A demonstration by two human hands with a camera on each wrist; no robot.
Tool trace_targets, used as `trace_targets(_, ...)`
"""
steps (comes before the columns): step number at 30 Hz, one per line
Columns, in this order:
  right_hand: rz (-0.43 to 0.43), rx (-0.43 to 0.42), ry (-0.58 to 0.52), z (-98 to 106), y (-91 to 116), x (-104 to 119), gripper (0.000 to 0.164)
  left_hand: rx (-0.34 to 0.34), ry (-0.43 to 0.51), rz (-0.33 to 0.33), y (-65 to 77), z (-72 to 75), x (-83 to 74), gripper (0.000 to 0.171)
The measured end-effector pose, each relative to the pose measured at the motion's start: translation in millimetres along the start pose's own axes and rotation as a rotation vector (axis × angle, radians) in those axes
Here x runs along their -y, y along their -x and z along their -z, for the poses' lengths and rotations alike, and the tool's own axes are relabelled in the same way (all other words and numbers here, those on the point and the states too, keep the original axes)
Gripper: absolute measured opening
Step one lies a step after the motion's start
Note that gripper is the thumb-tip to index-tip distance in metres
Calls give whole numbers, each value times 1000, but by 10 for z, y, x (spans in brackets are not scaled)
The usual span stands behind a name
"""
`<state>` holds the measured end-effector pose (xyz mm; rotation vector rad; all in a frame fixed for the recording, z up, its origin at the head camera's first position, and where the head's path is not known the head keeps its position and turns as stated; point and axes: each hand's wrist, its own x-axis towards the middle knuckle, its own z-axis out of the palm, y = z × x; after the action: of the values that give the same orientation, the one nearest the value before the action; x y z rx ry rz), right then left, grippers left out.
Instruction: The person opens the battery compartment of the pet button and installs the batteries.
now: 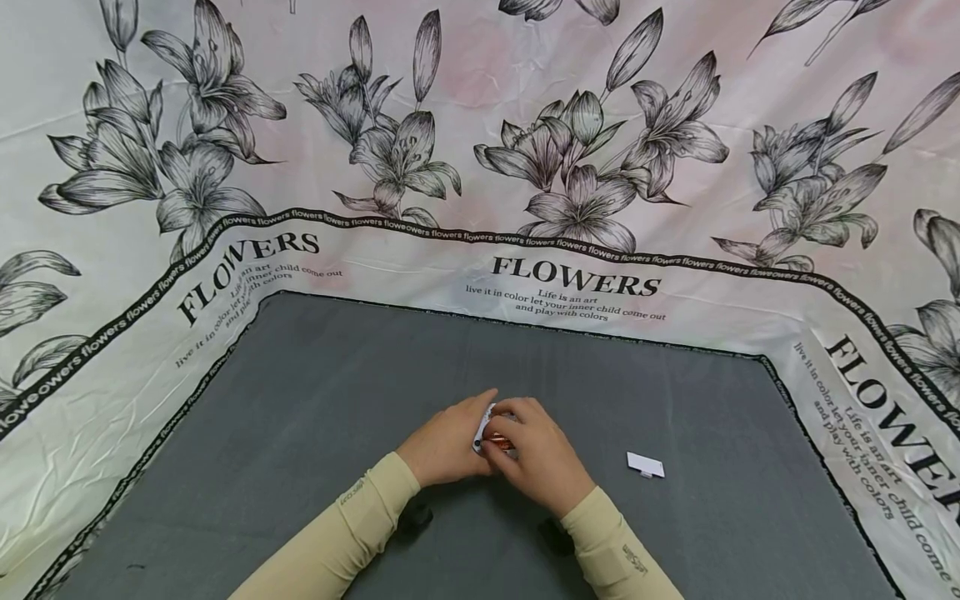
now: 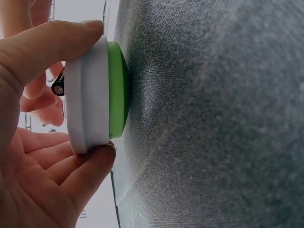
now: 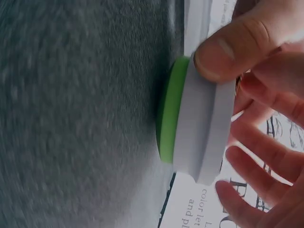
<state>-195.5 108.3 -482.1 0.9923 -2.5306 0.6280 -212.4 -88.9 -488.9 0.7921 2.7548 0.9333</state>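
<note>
In the left wrist view, a round white device (image 2: 88, 95) with a green domed underside (image 2: 117, 90) is held on edge between the thumb and fingers of my left hand (image 1: 447, 442). Its open top is turned towards my right hand (image 1: 542, 454). A black-and-copper battery (image 2: 58, 89) sticks out at a slant from that top. Its copper part shows between the right thumb and fingers, which pinch it in the head view. The dome hovers just over the cloth in the right wrist view, and the inside of the device is mostly hidden.
A small white cover (image 1: 645, 465) with a tab lies to the right on the dark grey cloth (image 1: 360, 358). White fabric with flower prints and lettering (image 1: 576, 277) borders the cloth and rises behind it.
</note>
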Motion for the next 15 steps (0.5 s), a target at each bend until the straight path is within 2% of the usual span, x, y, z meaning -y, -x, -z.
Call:
trace_targets(4,-25,17,-7,-37,11,20,12,-6,6,-5,15,1,-5,96)
trace_targets(15,-260,97,-146,-12,21,71,14,-43,-17,-27,15,13,-14,95)
